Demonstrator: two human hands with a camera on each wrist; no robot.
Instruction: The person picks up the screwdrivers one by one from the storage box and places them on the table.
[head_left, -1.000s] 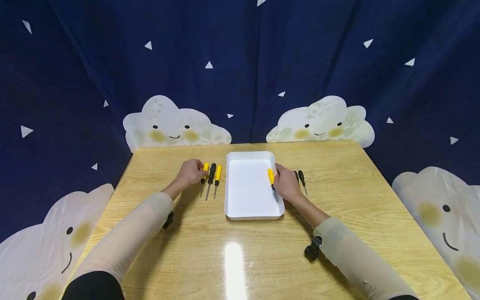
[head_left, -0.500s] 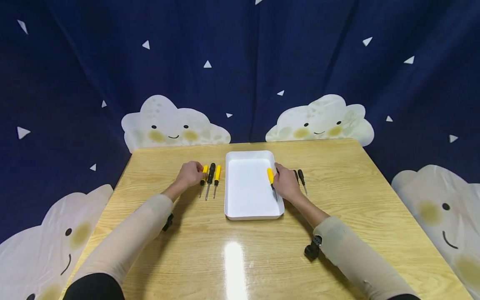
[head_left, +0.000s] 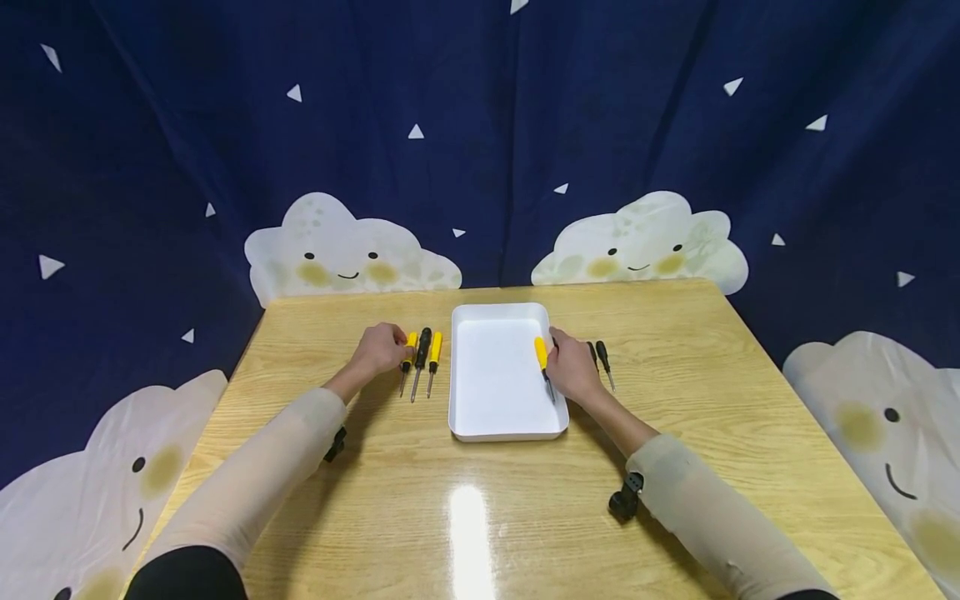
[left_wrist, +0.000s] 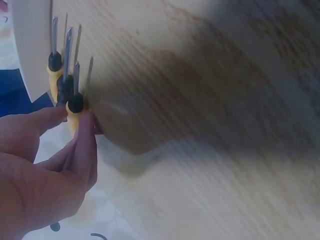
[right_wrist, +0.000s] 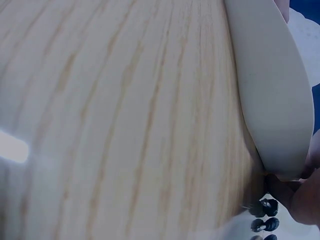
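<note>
At the left of the white tray (head_left: 491,375), my left hand (head_left: 378,347) pinches the yellow handle of the leftmost screwdriver (head_left: 406,364). The left wrist view has thumb and fingers on either side of that screwdriver (left_wrist: 75,103), shaft pointing away from the hand. Beside it lie a black screwdriver (head_left: 423,348) and another yellow screwdriver (head_left: 435,350). My right hand (head_left: 573,368) grips the tray's right wall, fingers on both sides of it; in the right wrist view the tray (right_wrist: 272,75) partly hides them. Inside the tray, a yellow-handled screwdriver (head_left: 542,354) rests against the right side.
Small black screwdrivers (head_left: 603,357) lie on the table right of the tray, partly behind my right hand. The wooden table (head_left: 375,517) ends at the back against a dark blue curtain (head_left: 480,150) with cloud prints.
The leftmost yellow screwdriver has shifted very slightly left with my left hand. My right hand and the tray stay in place.
</note>
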